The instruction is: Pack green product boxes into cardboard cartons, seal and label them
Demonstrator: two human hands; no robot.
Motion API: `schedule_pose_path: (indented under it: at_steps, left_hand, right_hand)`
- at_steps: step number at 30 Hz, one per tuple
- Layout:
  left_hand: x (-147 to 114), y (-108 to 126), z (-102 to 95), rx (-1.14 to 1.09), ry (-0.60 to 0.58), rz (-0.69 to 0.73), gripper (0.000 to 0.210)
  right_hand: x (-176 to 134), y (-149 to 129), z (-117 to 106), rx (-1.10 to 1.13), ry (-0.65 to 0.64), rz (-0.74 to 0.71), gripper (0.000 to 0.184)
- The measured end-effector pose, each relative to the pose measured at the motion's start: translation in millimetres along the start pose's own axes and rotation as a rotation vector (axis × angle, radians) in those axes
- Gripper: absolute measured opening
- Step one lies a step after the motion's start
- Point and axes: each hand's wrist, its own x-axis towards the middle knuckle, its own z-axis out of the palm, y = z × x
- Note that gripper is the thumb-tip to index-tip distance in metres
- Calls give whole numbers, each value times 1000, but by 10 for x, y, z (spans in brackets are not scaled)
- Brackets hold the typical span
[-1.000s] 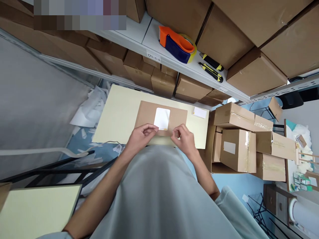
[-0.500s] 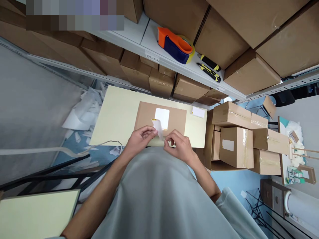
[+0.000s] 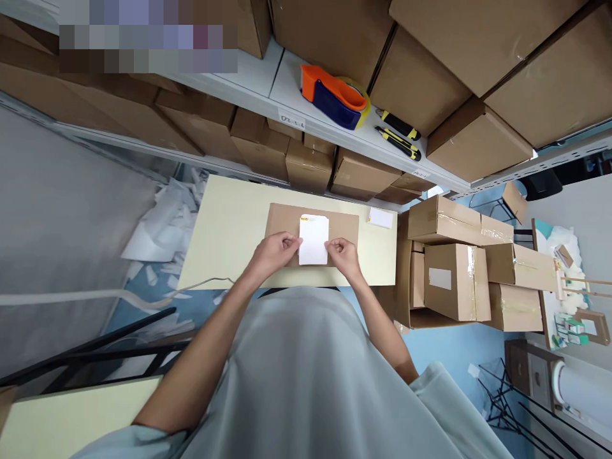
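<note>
A white label point(image 3: 313, 243) with a small yellow mark at its top left is held flat over a brown cardboard piece point(image 3: 284, 220), which lies on the pale yellow table point(image 3: 224, 229). My left hand point(image 3: 275, 254) pinches the label's left edge between thumb and fingers. At the opposite edge, my right hand point(image 3: 345, 256) has the same kind of pinch. Another white rounded edge peeks out just behind the label's top. Whether the label touches the cardboard, I cannot tell.
A small white stack of labels point(image 3: 380, 217) sits at the table's right. Above, a shelf holds a tape dispenser point(image 3: 335, 95), two utility knives point(image 3: 399, 135) and boxes. Cardboard boxes point(image 3: 452, 280) are piled to the right. White scraps point(image 3: 160, 220) lie at the left.
The label was curled and tilted between my hands; now it is spread flat and upright over the cardboard. Both hands have moved slightly forward, and my right hand a little rightward.
</note>
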Motion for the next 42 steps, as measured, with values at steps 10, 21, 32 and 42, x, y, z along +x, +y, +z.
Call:
schedule_pose_path:
  at_steps: [10,21,32,42]
  left_hand:
    - [323,-6,90,260,-53,-27,27]
    - [421,13,107,381,-97,-49,38]
    - [441,111,217,474,-63,-115,41]
    - [385,95,282,563,9,-108,44]
  right_hand:
    - [193,47,203,-307,77,88,19]
    - [287,89,264,-378,70,109,17]
    - [346,64,346,-532,64,145,18]
    - [350,114,324,-598,52,106,19]
